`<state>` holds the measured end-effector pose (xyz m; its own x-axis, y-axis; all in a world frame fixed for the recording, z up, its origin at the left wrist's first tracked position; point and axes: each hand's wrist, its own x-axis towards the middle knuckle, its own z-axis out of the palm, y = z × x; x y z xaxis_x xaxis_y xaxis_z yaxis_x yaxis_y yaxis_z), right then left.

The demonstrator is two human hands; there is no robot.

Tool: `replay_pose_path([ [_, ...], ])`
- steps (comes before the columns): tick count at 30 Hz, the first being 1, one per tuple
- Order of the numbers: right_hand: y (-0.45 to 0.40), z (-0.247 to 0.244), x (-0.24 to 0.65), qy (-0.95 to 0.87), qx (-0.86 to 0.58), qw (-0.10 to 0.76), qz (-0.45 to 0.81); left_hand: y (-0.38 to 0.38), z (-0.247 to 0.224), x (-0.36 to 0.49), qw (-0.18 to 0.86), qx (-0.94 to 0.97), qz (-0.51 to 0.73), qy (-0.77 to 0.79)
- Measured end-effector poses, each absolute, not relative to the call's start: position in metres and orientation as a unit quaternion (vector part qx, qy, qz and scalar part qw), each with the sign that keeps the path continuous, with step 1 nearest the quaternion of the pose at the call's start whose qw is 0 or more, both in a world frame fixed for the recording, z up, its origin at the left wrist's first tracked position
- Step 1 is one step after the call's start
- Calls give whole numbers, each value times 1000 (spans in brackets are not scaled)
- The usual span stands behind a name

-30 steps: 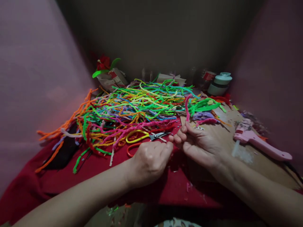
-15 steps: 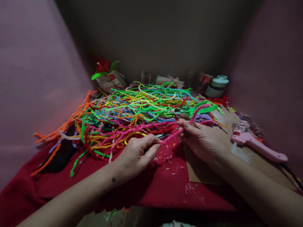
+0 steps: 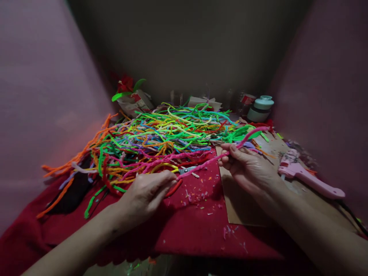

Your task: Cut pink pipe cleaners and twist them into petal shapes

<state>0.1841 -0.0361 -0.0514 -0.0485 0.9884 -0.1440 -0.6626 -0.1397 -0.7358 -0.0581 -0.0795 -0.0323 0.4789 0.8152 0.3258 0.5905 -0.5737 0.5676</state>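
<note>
A pink pipe cleaner [image 3: 201,165] stretches slantwise between my two hands, its far end sticking up past the right one. My left hand [image 3: 149,191] pinches its near end, fingers closed. Thumb and fingers of my right hand [image 3: 241,159] grip it farther along, over the cardboard's edge. Scissors [image 3: 186,170] with yellow and red handles lie on the cloth just beyond my left hand, partly covered by it. Behind the hands spreads a large tangled pile of coloured pipe cleaners [image 3: 172,128], with more pink ones along its near side.
A pink glue gun [image 3: 312,178] rests on the brown cardboard [image 3: 244,207] at the right. At the back stand a teal-lidded jar [image 3: 261,109] and a red flower [image 3: 125,84]. Fluff scraps [image 3: 198,195] dot the red cloth [image 3: 184,234].
My left hand has moved left and toward me, drawing the pink pipe cleaner out longer between the hands. The scissors show more now. My right hand has shifted slightly right.
</note>
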Motion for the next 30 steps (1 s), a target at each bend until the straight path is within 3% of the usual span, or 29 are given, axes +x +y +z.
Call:
replay_pose_path([
  [6,-35,-46,186,-218,-306,629,681,-68,-27,-67,551,389,585,450],
  [10,-42,-47,176,-223,-304,610,697,-68,-45,-39,671,358,452,466],
  [15,-52,-59,167,-353,-306,571,675,-73,-42,7,670,416,460,408],
  [19,-54,-68,172,-559,-328,562,514,-68,-33,13,674,385,481,407],
  [21,-55,-68,176,-605,-301,550,490,-66,-31,9,675,388,484,400],
  [27,-56,-60,180,-388,-243,404,792,-66,-28,0,676,403,475,393],
  [30,-57,-59,178,-354,-222,321,850,-65,-28,-2,658,447,460,395],
])
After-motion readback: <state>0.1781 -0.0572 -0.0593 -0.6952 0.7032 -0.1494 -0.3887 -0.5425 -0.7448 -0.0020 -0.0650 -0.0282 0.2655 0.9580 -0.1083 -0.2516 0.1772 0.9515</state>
